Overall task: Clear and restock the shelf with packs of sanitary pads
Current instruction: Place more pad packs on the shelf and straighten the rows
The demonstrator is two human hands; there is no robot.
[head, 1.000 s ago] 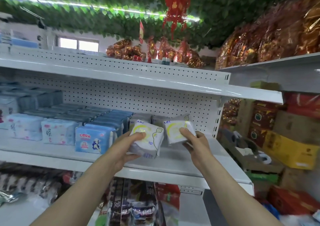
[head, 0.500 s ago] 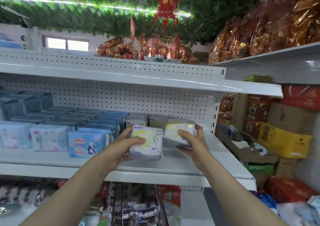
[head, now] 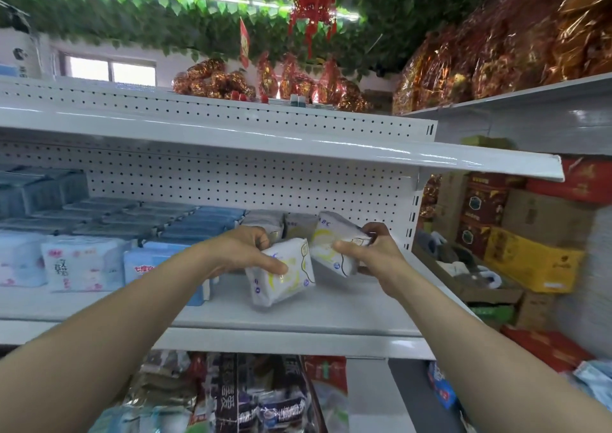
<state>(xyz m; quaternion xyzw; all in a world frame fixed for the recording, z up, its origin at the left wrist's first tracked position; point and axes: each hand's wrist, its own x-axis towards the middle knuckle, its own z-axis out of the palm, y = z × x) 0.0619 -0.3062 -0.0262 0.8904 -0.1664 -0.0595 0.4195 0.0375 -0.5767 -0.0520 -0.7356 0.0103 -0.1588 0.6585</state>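
My left hand (head: pixel 243 250) grips a white pad pack with yellow print (head: pixel 281 278), tilted just above the white middle shelf (head: pixel 331 313). To its right, my right hand (head: pixel 371 250) grips a second white and yellow pack (head: pixel 331 245), also tilted, slightly higher and further back. The two packs nearly touch at their upper corners. Behind them, more white packs (head: pixel 298 225) stand against the perforated back panel.
Rows of blue and pale pad packs (head: pixel 82 263) fill the shelf to the left. An upper shelf (head: pixel 298 147) overhangs. Cartons, one of them yellow (head: pixel 533 260), are stacked at the right. Bagged goods (head: pixel 258 399) sit on the shelf below.
Both hands have pushed their packs further in over the shelf and tilted them. The left pack has dropped closer to the shelf surface, and the view has shifted nearer.
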